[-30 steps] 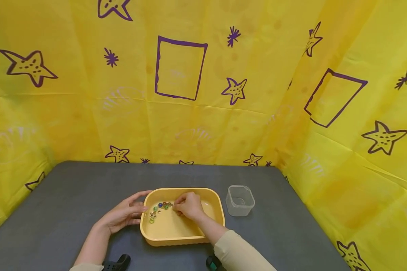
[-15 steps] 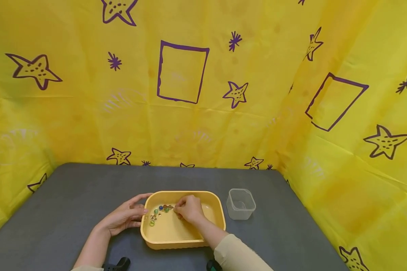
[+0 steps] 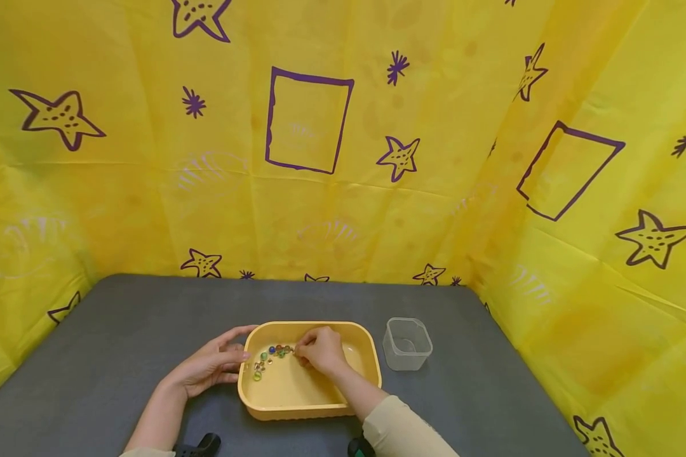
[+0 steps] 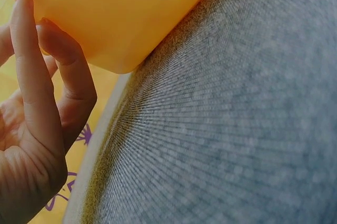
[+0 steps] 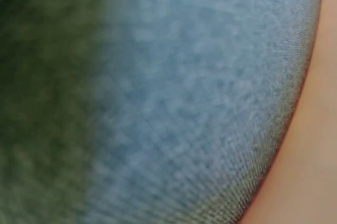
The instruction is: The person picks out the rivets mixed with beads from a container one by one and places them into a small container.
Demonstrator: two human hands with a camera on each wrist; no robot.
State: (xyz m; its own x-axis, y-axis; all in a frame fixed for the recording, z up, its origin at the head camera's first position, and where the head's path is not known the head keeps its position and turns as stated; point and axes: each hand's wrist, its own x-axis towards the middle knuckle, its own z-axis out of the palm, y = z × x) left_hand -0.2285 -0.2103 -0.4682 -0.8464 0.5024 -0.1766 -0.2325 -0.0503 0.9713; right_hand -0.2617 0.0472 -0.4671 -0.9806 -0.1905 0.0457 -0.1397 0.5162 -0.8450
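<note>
A yellow tray (image 3: 297, 416) stands on the dark table. My left hand (image 3: 208, 365) grips its left end, thumb at the rim and fingers against the outer wall; in the left wrist view, those fingers (image 4: 27, 71) touch the yellow wall. Inside the tray, glass marbles (image 3: 272, 350) in blue, green and brown, with smaller shiny pieces (image 3: 260, 366), form a curved line along the left and back. My right hand (image 3: 322, 350) reaches in at the right end of this line. Its thumb and fingertips pinch a small marble there, mostly hidden by the fingers.
A clear plastic container (image 3: 407, 346) stands right of the tray. Black straps (image 3: 200, 446) show near both wrists. Yellow cloth (image 3: 309, 209) with purple drawings hangs behind and at the sides of the table (image 3: 166, 311). Fabric fills most of the right wrist view.
The head view has shifted slightly. My right hand stays at the end of the marble line with barely any movement, and my left hand keeps its grip on the tray.
</note>
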